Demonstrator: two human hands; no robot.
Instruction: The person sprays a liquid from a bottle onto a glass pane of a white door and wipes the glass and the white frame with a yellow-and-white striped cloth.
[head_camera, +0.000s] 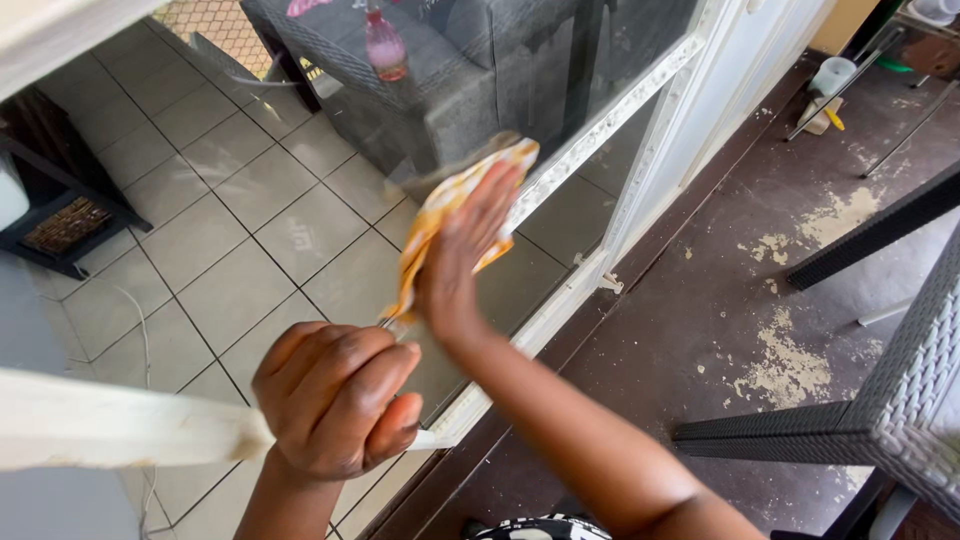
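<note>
Two bare hands work at a glazed door seen from above. Nearest, the left hand (335, 400) is curled shut around the white crossbar (120, 430) of the door frame, knuckles up, wrist bent back toward the body. Just beyond it, the right hand (465, 250) lies flat with fingers stretched and together, palm pressing a yellow-and-white cloth (440, 215) against the glass pane (300, 220); it clasps nothing, only pins the cloth there. The right forearm runs up from the lower right with the wrist nearly straight. Judging by its folds and loose hanging edge, the cloth is light, soft and limp; it would likely slide or bunch unless held under a spread palm or pinched at its gathered middle. Through the glass show pale floor tiles and a grey wicker seat (450, 80). Farther right, a dark floor (700, 300) carries patches of sandy dust.
</note>
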